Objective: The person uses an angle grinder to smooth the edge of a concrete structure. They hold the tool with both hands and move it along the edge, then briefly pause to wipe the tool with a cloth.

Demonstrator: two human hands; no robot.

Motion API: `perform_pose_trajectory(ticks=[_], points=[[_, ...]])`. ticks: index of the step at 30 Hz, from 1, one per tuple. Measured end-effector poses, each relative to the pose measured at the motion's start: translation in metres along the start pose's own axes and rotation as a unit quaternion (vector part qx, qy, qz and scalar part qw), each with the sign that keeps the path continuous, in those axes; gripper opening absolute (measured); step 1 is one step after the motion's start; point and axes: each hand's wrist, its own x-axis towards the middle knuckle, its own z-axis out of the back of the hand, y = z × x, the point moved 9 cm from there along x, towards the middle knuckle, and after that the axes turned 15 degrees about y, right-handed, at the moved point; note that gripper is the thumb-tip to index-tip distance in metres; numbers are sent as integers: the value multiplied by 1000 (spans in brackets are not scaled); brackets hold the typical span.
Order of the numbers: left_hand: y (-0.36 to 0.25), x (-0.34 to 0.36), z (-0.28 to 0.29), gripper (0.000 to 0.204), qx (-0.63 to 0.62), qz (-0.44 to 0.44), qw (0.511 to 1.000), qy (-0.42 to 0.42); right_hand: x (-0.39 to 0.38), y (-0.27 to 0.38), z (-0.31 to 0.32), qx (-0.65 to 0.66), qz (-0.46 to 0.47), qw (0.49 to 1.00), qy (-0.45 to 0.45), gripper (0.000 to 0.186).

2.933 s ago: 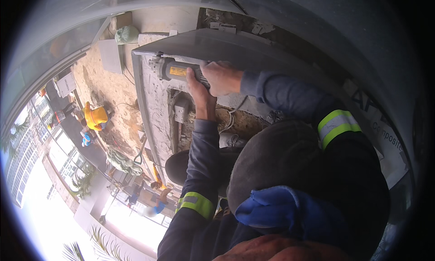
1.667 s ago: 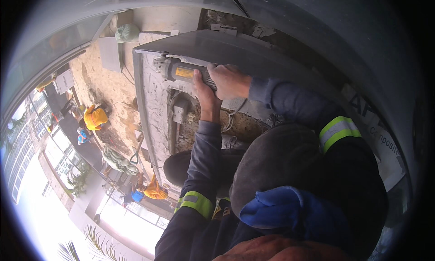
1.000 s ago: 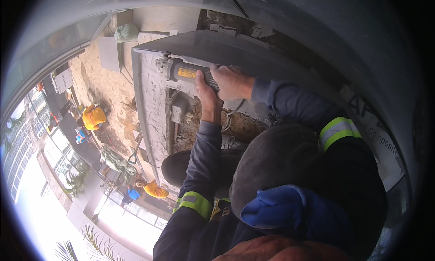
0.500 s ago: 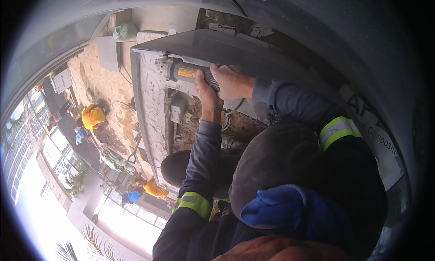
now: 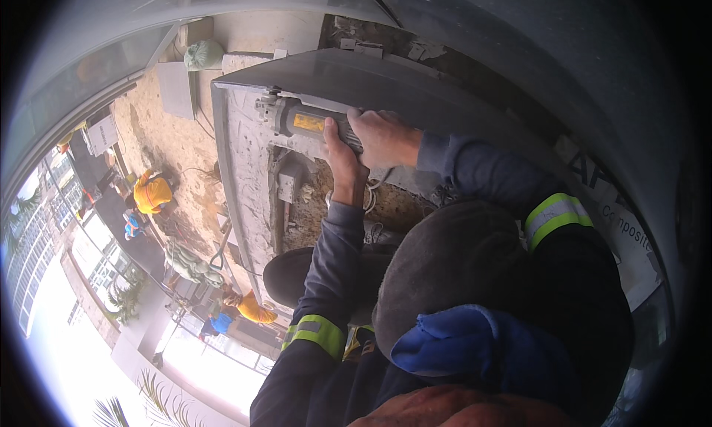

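Note:
I grip a grey angle grinder with a yellow patch (image 5: 308, 121) in both hands. My left hand (image 5: 343, 160) is wrapped round its body from below, thumb up; my right hand (image 5: 382, 139) is closed over its rear part. The grinder's head, at the left, lies at the underside of a dark grey slab's edge (image 5: 297, 67), beside a rough plastered surface (image 5: 245, 153). Whether it touches the slab I cannot tell. Below it are a recess with a grey box (image 5: 289, 181) and white cables (image 5: 371, 197).
At the left, a co-worker in yellow (image 5: 152, 193) bends over dusty ground; another in yellow (image 5: 256, 308) and people in blue are farther down. A pale green sack (image 5: 204, 55), a grey board (image 5: 176, 90) and bundled green material (image 5: 189, 264) lie around. My knees and dark clothing fill the lower middle.
The grinder and both hands have shifted slightly right and down, with the same grip. The lower co-worker in yellow came further into view after the earliest frame.

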Motion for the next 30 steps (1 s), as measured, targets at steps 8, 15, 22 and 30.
perform_pose_trajectory(ticks=[8, 15, 22, 30], points=[[-2, -1, -3, 45, 9, 4, 1000, 1, -3, 4, 2, -7, -1, 1000, 4, 50], [-5, 4, 3, 46, 10, 6, 1000, 7, 7, 3, 1, -7, 15, 1000, -5, 48], [-19, 14, 16, 47, 20, -22, 1000, -3, 14, 17, 7, -6, 42, 998, -37, 44], [-22, 14, 8, 47, -12, -16, 1000, 0, 24, 17, 4, -23, 35, 999, -18, 46]])
